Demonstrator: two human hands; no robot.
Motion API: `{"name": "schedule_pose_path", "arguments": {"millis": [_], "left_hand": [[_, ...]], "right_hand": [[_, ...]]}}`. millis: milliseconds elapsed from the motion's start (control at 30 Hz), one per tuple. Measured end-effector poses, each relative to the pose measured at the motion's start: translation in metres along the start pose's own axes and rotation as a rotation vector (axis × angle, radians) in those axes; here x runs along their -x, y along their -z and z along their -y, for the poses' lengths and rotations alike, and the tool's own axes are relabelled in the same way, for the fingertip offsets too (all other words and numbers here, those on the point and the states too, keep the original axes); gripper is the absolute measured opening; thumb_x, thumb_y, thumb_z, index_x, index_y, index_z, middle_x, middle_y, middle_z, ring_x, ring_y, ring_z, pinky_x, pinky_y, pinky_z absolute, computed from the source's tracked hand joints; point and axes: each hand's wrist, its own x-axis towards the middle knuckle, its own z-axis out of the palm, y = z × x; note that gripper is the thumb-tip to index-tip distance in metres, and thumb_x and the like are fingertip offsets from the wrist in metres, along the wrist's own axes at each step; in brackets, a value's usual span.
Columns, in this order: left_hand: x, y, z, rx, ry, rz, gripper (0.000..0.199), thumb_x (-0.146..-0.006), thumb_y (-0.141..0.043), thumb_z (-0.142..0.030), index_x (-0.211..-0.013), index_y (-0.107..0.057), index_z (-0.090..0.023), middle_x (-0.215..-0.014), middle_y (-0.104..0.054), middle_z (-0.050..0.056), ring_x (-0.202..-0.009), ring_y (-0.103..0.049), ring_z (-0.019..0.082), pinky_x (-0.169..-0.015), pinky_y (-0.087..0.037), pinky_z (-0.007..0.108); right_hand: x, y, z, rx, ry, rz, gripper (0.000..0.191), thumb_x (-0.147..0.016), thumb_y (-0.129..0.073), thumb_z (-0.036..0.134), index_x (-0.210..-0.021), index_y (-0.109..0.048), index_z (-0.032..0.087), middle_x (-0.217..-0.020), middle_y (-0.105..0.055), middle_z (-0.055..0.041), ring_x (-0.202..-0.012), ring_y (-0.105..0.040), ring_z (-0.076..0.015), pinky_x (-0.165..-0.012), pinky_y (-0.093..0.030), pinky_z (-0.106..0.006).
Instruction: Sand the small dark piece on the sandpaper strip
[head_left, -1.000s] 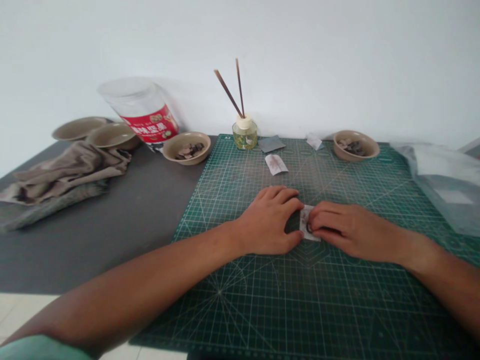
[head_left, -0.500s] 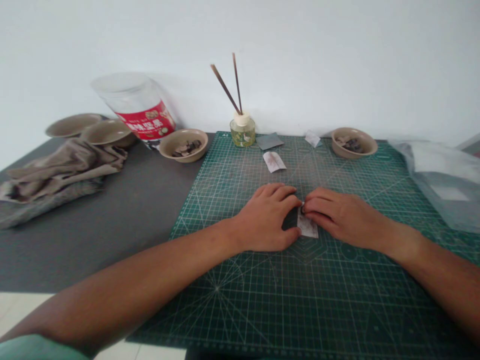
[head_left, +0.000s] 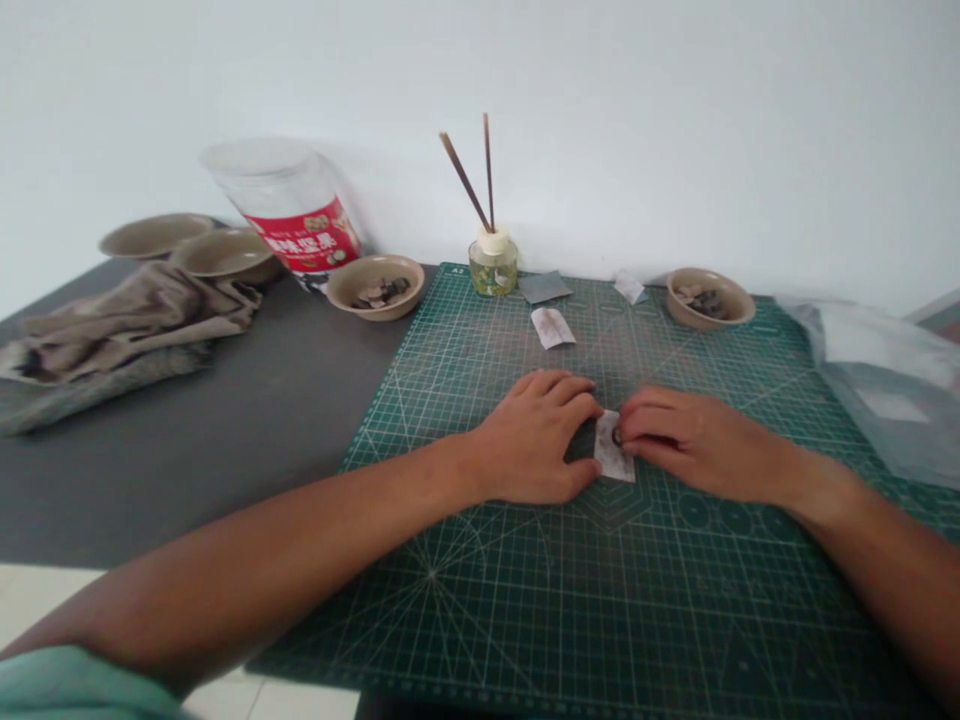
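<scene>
Two hands work at the middle of a green cutting mat (head_left: 675,610), with a white paper slip (head_left: 611,450) between them. The left hand (head_left: 532,437) lies half open, fingers gently curved, its fingertips and thumb at the slip's left edge; no firm hold shows. The right hand (head_left: 697,445) is more closed, its fingers bunched on the slip's right side over a small dark piece (head_left: 616,436). Whether it pinches the piece, I cannot tell.

Along the mat's far edge stand a diffuser bottle (head_left: 493,267) with two sticks, a grey square (head_left: 544,287) and a small white scrap (head_left: 630,287). A second slip (head_left: 553,327) lies nearer. A bowl of dark and pale chips (head_left: 709,298) sits far right on the mat, and another (head_left: 375,290) sits just off its left edge. Farther left are a tilted jar (head_left: 289,205), two more bowls (head_left: 191,240) and a crumpled cloth (head_left: 127,340). A plastic bag (head_left: 877,380) lies right
</scene>
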Motion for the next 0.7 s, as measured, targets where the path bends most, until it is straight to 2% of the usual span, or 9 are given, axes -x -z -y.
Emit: {"name": "schedule_pose_path", "arguments": {"millis": [133, 300, 533, 700], "left_hand": [[0.000, 0.000, 0.001, -0.006, -0.011, 0.006, 0.054, -0.096, -0.074, -0.048, -0.141, -0.065, -0.020, -0.165, -0.058, 0.015, -0.157, -0.048, 0.037, -0.133, -0.039, 0.059], [-0.002, 0.001, 0.002, -0.005, -0.001, 0.019, 0.052, -0.095, -0.074, -0.047, -0.139, -0.064, -0.021, -0.165, -0.057, 0.015, -0.158, -0.047, 0.038, -0.133, -0.038, 0.061], [-0.003, 0.003, 0.001, -0.002, 0.022, 0.070, 0.058, -0.096, -0.072, -0.045, -0.147, -0.062, -0.019, -0.168, -0.054, 0.015, -0.161, -0.043, 0.038, -0.134, -0.036, 0.060], [-0.003, 0.002, 0.001, 0.009, 0.027, 0.045, 0.055, -0.094, -0.074, -0.045, -0.142, -0.063, -0.021, -0.166, -0.056, 0.015, -0.160, -0.045, 0.038, -0.133, -0.037, 0.060]], "right_hand": [[0.001, -0.003, 0.006, -0.099, 0.045, 0.009, 0.018, -0.108, -0.062, 0.020, -0.103, -0.077, 0.027, -0.107, -0.079, -0.0036, -0.091, -0.077, -0.0182, -0.081, -0.061, -0.031], [-0.009, -0.012, 0.002, 0.027, -0.003, -0.098, 0.019, -0.108, -0.061, 0.023, -0.106, -0.080, 0.026, -0.110, -0.079, -0.0071, -0.095, -0.076, -0.0221, -0.082, -0.063, -0.036], [0.003, 0.003, 0.000, -0.056, 0.021, 0.043, 0.017, -0.111, -0.059, 0.026, -0.104, -0.074, 0.026, -0.109, -0.078, -0.0044, -0.093, -0.077, -0.0195, -0.083, -0.062, -0.034], [0.000, -0.012, 0.007, 0.042, 0.010, -0.036, 0.018, -0.111, -0.057, 0.021, -0.109, -0.075, 0.026, -0.113, -0.077, -0.0059, -0.095, -0.077, -0.0210, -0.081, -0.060, -0.035]]}}
